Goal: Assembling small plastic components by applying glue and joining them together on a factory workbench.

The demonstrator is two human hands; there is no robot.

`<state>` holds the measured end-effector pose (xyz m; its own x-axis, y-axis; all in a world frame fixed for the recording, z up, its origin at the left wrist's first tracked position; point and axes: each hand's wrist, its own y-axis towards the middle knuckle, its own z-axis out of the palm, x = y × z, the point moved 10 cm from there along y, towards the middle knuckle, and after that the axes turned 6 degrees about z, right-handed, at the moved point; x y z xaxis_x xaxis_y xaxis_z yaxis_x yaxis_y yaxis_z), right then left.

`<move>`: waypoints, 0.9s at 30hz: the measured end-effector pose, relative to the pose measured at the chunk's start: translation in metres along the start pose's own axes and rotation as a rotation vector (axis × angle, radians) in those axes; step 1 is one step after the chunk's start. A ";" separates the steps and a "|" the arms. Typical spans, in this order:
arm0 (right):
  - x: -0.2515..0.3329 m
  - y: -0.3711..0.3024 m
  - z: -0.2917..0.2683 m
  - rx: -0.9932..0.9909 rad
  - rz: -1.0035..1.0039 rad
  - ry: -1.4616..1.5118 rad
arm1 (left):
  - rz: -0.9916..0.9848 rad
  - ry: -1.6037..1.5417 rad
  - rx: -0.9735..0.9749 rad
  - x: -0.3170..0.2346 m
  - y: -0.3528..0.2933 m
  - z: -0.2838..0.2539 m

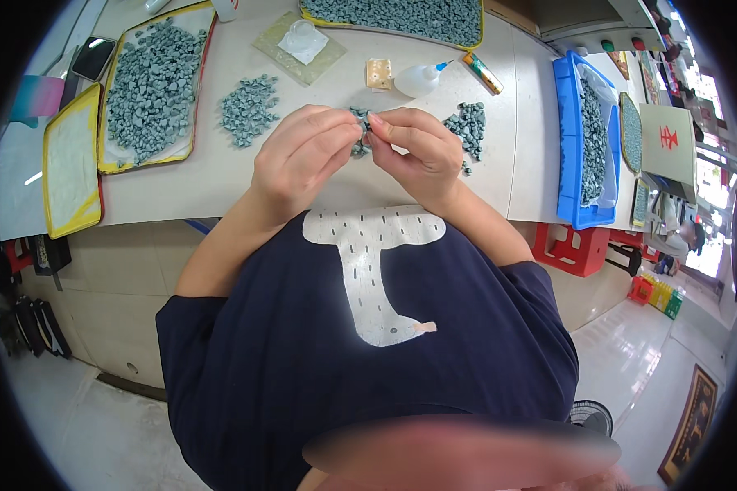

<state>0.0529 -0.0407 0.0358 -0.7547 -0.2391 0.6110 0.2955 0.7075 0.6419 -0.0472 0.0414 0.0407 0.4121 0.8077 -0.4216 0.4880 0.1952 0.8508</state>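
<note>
My left hand [303, 155] and my right hand [422, 147] meet over the white table, their thumbs and forefingers pinched together. Between the fingertips is a small grey-green piece [364, 121], mostly covered, so its exact kind does not show. A few similar pieces [359, 150] lie on the table just behind and below the fingers. Left of my left hand spreads a loose pile of grey-green pieces [249, 110]. Another small pile [468, 127] sits beside my right hand. Beyond the hands are a tan square block [378, 74] and a white squeeze bottle [415, 81] with a blue tip.
Yellow-rimmed trays full of pieces stand at left [155, 86] and at the back [401, 18]. A bare tray [72, 159], a phone [94, 58], a greenish mat [327, 59] and an orange-green tube [483, 74] lie around. A blue crate [571, 139] borders the right.
</note>
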 end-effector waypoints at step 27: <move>-0.112 -0.027 -0.060 0.078 0.599 -0.294 | -0.487 0.636 0.373 0.086 -0.054 0.019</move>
<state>0.1645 -0.0730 -0.0227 -0.6051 0.3926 0.6926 0.6777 0.7106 0.1893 -0.0239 0.0897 -0.0471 -0.3590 0.8606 -0.3613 0.7630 0.4935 0.4174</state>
